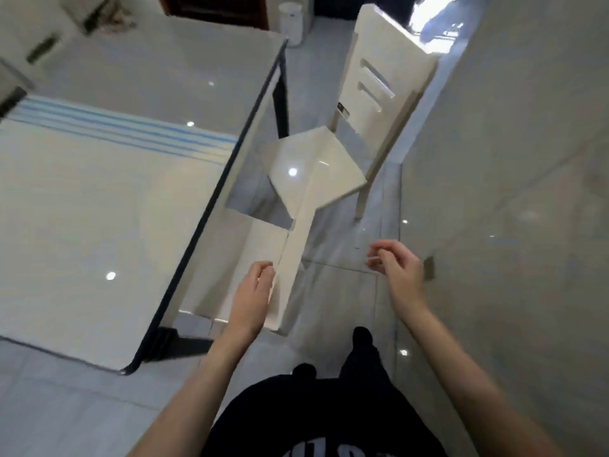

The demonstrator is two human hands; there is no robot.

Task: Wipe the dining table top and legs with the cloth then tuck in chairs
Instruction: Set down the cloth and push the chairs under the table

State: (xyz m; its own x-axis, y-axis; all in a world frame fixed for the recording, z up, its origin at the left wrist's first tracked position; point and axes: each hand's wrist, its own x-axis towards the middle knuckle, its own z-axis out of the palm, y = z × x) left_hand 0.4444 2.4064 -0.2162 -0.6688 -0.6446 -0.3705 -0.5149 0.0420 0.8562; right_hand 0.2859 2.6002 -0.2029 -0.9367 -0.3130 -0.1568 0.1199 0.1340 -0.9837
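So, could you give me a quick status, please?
Left hand at near chair backrest, grip unclear; right hand empty. Far chair pulled out, angled.

1. A glossy white rectangular dining table with a dark rim (99, 209) fills the left, with dark legs under its near and far right corners.
2. The near cream wooden chair (293, 258) stands at the table's right edge, its seat partly under the top.
3. The far cream slat-backed chair (362, 110) stands pulled out and askew, beside the far right corner.
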